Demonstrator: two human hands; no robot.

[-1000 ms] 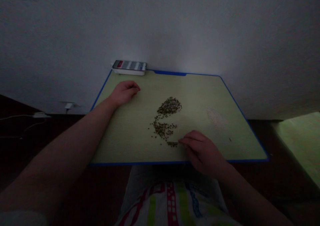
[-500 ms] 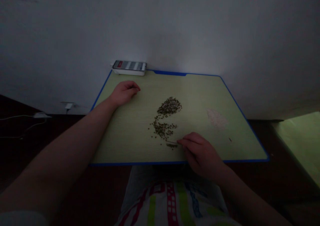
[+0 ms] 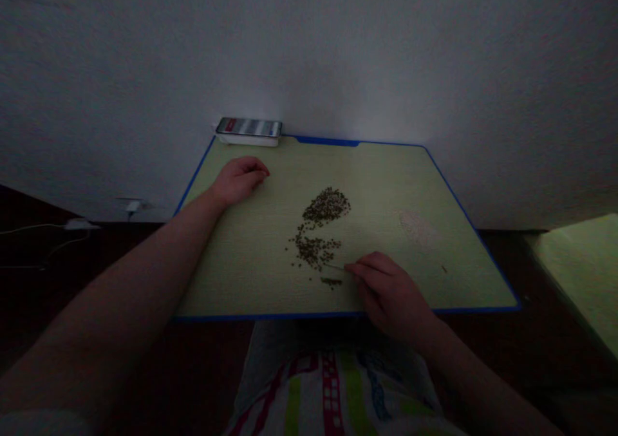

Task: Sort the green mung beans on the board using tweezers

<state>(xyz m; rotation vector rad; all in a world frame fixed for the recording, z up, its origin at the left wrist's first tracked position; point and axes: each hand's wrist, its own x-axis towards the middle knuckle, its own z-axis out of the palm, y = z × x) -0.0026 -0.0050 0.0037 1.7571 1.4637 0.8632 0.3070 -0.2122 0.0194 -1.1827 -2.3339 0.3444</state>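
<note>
You're in what looks like a home: small blue-edged table (image 3: 376,165) against a plain pale wall (image 3: 386,56), plug (image 3: 134,206) low on it, white cables (image 3: 31,227) trailing, dark floor (image 3: 193,378) below you.

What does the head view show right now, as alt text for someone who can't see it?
A person's right hand holds a thin stick beside scattered dark grains on a blue-edged table. A denser dark pile lies beyond, a pale patch to the right; the left hand is loosely curled at left.
</note>
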